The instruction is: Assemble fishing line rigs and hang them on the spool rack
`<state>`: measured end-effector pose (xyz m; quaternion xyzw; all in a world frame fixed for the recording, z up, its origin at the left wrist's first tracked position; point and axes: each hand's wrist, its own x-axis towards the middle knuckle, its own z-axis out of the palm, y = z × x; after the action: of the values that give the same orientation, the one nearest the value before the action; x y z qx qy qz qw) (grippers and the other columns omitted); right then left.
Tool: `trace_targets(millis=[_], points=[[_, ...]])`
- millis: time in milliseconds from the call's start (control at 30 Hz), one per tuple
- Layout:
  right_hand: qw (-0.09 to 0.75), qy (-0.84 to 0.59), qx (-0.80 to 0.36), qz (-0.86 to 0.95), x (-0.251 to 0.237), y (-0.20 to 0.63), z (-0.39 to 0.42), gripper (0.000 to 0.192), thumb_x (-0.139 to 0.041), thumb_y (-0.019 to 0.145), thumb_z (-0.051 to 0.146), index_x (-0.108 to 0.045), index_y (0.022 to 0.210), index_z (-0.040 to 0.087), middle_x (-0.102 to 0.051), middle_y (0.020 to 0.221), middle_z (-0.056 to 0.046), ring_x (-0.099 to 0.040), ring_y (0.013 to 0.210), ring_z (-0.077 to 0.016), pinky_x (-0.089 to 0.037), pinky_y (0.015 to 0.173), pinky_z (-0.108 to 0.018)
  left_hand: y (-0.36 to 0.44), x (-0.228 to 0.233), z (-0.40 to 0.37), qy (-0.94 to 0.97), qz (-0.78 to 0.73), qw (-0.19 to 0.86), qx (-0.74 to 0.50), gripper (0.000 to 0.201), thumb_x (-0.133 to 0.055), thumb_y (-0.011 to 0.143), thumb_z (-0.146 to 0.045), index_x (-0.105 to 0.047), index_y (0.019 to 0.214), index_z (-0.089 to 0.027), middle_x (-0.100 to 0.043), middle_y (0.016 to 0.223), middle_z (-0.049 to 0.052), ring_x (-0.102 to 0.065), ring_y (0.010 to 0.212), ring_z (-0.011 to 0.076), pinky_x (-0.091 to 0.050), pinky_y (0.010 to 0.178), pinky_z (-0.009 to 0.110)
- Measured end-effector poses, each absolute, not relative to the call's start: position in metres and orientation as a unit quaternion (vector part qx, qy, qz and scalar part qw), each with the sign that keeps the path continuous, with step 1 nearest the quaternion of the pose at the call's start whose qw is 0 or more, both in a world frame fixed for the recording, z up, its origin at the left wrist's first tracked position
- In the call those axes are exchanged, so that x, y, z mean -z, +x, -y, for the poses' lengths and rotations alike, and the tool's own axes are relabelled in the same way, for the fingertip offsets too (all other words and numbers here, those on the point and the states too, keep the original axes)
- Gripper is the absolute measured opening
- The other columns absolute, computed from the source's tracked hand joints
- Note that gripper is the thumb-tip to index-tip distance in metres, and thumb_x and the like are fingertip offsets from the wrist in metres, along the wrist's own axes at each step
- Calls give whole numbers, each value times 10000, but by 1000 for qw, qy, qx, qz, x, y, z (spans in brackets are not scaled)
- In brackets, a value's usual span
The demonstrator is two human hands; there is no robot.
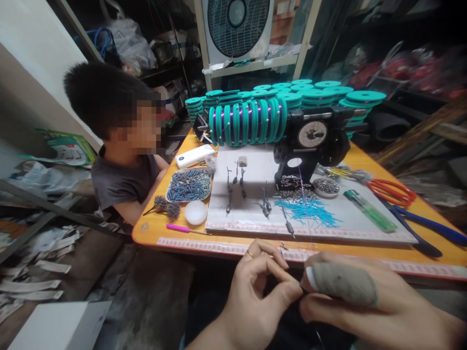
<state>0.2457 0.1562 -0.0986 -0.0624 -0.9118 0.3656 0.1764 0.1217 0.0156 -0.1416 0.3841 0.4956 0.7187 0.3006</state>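
Observation:
My left hand (259, 294) is closed in a pinch, thumb against index finger, with a ring on one finger. Right beside it, my right hand (350, 291) pinches too; one of its fingers is wrapped in a grey-brown cloth sleeve (346, 283). A thin purple fishing line (302, 187) comes down past the table edge to the hands, and a tiny blue bit shows between the fingertips. A loose line end dangles below. Behind stands a black winding machine (295, 175) with a row of teal line spools (248, 121). Dark sinkers on short lines (266, 208) lie on the grey board.
On the grey board (233, 214) lie blue tube pieces (310, 212), a dish of metal bits (326, 186), a green-handled cutter (370, 210) and blue-handled pliers (430, 226). To the left are a tray of small tubes (188, 184), a white cup (196, 212) and a pink-handled needle tool (178, 227). A person (120, 146) sits at the left.

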Motion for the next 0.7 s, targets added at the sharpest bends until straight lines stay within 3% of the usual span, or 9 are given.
trace_targets(millis=[67, 167, 267, 367, 467, 567, 633, 700], points=[[155, -72, -413, 894, 94, 242, -155, 198, -625, 893, 279, -680, 720, 201, -633, 656, 28, -614, 599, -49, -487, 517, -94, 118, 144, -15, 502, -541, 101, -667, 71, -667, 829, -95, -647, 789, -150, -534, 865, 61, -569, 835, 160, -492, 726, 258], [237, -80, -384, 889, 88, 232, -154, 184, -596, 908, 265, -732, 790, 228, -630, 718, 3, -603, 602, -36, -482, 531, -82, 115, 147, -17, 601, -543, -100, -578, 146, -583, 828, -26, -625, 905, -143, -529, 842, 59, -566, 764, 152, -527, 652, 250], [321, -52, -279, 903, 85, 221, -153, 164, -603, 899, 188, -745, 832, 234, -614, 718, 8, -566, 554, -1, -437, 505, -55, 111, 147, -20, 644, -538, -191, -510, 138, -555, 831, 5, -617, 885, -106, -578, 803, 68, -543, 682, 147, -534, 656, 288], [347, -46, -218, 911, 86, 216, -151, 150, -613, 892, 162, -721, 802, 214, -626, 718, 13, -603, 600, -11, -464, 554, -62, 108, 145, -21, 687, -507, -231, -466, 169, -524, 827, 22, -634, 930, -57, -678, 843, 110, -543, 610, 143, -508, 634, 321], [368, -45, -187, 910, 93, 223, -149, 143, -603, 888, 134, -711, 863, 224, -668, 807, 8, -652, 692, -25, -507, 637, -64, 113, 145, -18, 668, -515, -143, -517, 174, -557, 814, 13, -631, 932, -90, -713, 877, 114, -618, 668, 156, -517, 649, 300], [413, -98, -154, 892, 104, 239, -144, 162, -631, 867, 149, -686, 993, 233, -689, 1035, -19, -695, 924, -68, -554, 826, -95, 127, 153, -13, 508, -559, 60, -653, 103, -624, 831, -56, -606, 801, -154, -674, 837, 67, -611, 680, 128, -482, 603, 228], [378, -139, -197, 894, 114, 248, -140, 146, -653, 864, 218, -691, 1005, 237, -692, 997, -22, -697, 905, -81, -564, 792, -102, 137, 160, -11, 369, -551, 191, -723, 165, -657, 872, -166, -580, 727, -159, -647, 842, 61, -597, 726, 129, -475, 655, 228], [268, -173, -312, 895, 126, 253, -135, 152, -650, 877, 327, -718, 959, 219, -682, 857, -21, -677, 729, -66, -539, 617, -89, 144, 166, -10, 263, -512, 288, -765, 274, -690, 890, -301, -561, 700, -152, -619, 863, 63, -577, 789, 140, -467, 728, 248]])
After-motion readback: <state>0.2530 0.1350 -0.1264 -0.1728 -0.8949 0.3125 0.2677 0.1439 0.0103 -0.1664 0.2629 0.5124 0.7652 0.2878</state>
